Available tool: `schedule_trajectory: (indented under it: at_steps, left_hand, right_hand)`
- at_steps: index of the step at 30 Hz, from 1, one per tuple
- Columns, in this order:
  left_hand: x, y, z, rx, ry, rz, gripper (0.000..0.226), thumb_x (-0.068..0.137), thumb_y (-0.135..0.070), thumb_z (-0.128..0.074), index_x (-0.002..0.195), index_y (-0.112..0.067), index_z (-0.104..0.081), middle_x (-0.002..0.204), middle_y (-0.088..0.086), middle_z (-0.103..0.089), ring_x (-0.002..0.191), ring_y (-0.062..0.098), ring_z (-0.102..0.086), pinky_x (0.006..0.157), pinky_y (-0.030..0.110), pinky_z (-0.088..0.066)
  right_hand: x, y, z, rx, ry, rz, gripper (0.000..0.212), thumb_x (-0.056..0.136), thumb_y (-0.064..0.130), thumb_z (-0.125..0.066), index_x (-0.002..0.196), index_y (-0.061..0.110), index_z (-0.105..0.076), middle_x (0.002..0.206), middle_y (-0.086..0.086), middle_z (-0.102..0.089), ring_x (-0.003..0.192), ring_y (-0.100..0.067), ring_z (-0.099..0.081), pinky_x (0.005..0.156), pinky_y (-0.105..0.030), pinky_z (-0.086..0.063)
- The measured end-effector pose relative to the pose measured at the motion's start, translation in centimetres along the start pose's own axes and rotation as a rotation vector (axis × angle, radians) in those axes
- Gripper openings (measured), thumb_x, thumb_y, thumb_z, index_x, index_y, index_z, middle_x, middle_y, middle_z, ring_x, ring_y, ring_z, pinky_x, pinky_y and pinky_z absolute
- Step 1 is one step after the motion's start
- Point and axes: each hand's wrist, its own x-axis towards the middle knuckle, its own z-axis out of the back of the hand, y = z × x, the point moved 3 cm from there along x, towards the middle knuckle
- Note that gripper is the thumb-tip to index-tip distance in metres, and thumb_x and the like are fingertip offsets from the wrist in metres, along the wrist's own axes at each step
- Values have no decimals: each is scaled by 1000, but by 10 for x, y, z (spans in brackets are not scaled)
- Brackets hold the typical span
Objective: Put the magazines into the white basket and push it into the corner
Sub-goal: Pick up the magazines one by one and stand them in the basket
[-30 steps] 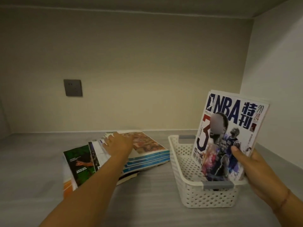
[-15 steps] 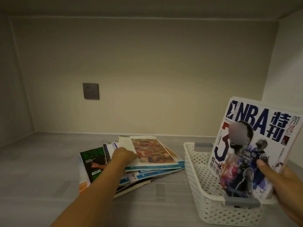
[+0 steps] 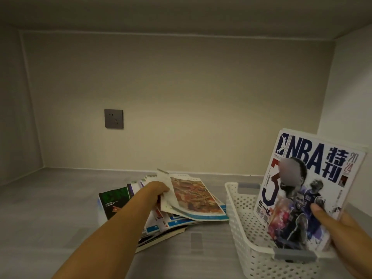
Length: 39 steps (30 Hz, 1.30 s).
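A white perforated basket (image 3: 244, 234) with grey handles stands on the grey shelf at the right. An NBA magazine (image 3: 314, 178) stands upright inside it, leaning right, and my right hand (image 3: 342, 236) grips its lower right edge, thumb on the cover. Left of the basket lies a fanned stack of magazines (image 3: 177, 220). My left hand (image 3: 159, 191) holds the left edge of the top magazine (image 3: 193, 196), which has an orange-brown picture and is lifted at that side.
The shelf is a beige alcove with a back wall, a right side wall (image 3: 350, 93) close behind the basket, and a left wall. A grey wall socket (image 3: 113, 118) sits on the back wall. Bare grey shelf floor (image 3: 50, 208) lies left of the stack.
My left hand moved from resting flat on the stack to gripping the top magazine, whose left edge has risen. The NBA magazine stays upright in the basket. The camera view shifted left.
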Motion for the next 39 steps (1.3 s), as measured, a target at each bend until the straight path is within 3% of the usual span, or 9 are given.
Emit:
schedule_trajectory:
  at_steps: [3,6,10,13,17,22,27,35,39]
  left_hand:
    - [1,2,3,62,-10,3,23,96,-15,-52,79,-2,-46,72,14,-54,61,27,-52,66,36,-49]
    - [-5,3,7,-64,7,-108,12,97,-9,-50,95,3,-50,80,17,-59,64,28,-56,44,32,-50]
    - [-22,-2,1,-104,-143,-385,32,99,-16,-43,126,-1,-52,119,21,-60,93,34,-58,69,39,-52]
    - [-48,-7,-5,57,-313,-641,27,100,-22,-38,112,-7,-58,109,14,-62,96,32,-58,82,41,-50]
    - [-96,-19,-21,33,-469,-956,23,101,-27,-37,91,-16,-55,76,-4,-59,71,19,-59,56,30,-46]
    - [-145,-48,-50,-172,-483,-1157,21,101,-29,-37,101,-17,-54,89,-2,-65,74,13,-64,61,32,-56]
    - [-167,-60,-90,-212,-478,-1185,21,101,-32,-36,103,-21,-54,81,-15,-60,68,-1,-61,52,16,-50]
    - [-159,-11,-148,-14,-482,-1080,30,102,-27,-34,119,-15,-54,80,-7,-59,63,14,-57,55,28,-48]
    - [-162,-3,-156,147,-386,-1073,20,101,-26,-35,112,-18,-50,79,-2,-63,64,18,-58,54,35,-50]
  right_hand:
    - [2,-1,1,12,-6,-6,50,52,54,-69,100,42,-62,89,17,-73,94,-24,-65,93,-53,-45]
    - [1,-1,-1,9,5,-3,53,51,56,-68,101,40,-62,91,18,-73,86,-14,-70,78,-36,-55]
    - [-2,0,-3,9,-2,13,48,60,50,-65,105,35,-60,86,21,-73,77,-5,-70,68,-26,-55]
    - [-5,4,-5,-6,4,28,38,68,45,-60,105,38,-59,89,21,-73,80,-5,-70,73,-26,-56]
    - [-11,11,-9,-14,16,57,32,72,41,-57,104,42,-57,93,22,-69,89,-5,-65,81,-31,-50]
    - [-16,16,-14,-41,25,70,35,89,27,-51,124,33,-49,107,9,-66,97,-13,-64,81,-31,-54]
    - [-19,21,-16,-33,30,67,35,91,23,-48,126,29,-48,117,-3,-64,107,-24,-61,93,-46,-49]
    - [-21,21,-16,-61,46,92,32,91,25,-49,121,35,-47,122,-1,-62,112,-21,-59,100,-47,-44]
    - [-19,19,-14,-79,61,106,28,89,31,-50,114,43,-48,120,8,-61,114,-18,-57,102,-46,-41]
